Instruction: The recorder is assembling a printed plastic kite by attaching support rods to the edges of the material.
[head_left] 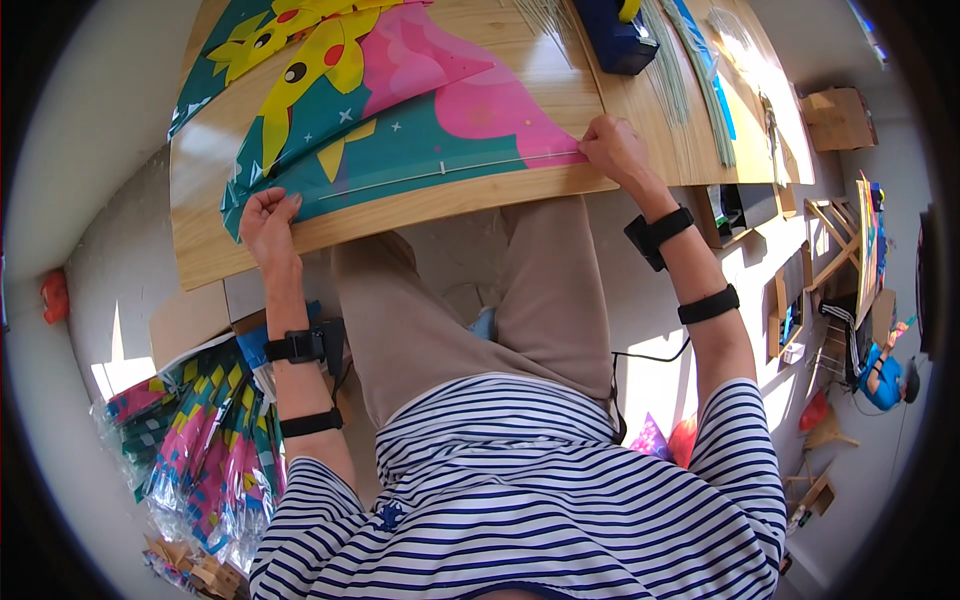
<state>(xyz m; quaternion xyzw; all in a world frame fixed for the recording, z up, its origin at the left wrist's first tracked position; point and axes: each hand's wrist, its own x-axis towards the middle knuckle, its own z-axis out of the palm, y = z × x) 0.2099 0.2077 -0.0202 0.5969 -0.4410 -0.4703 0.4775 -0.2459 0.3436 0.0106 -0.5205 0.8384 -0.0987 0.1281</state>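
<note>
A thin kite (480, 125) in teal and pink, printed with a yellow cartoon figure, lies partly folded on the wooden table. A slim pale rod (400, 178) with a small white piece near its middle lies along the kite's near edge. My left hand (270, 222) is closed on the kite's near left corner, where the sheet is creased. At the pink right corner, my right hand (613, 150) pinches the edge by the rod's end. The sheet is stretched between both hands; its far part is bunched up.
Bundles of thin rods (668, 75) and a dark blue tape dispenser (622, 40) lie at the table's (400, 222) far right. Folded kites in clear wrapping (205, 440) are heaped at the left. Open boxes (740, 212) stand right of the table; another person (882, 378) sits far right.
</note>
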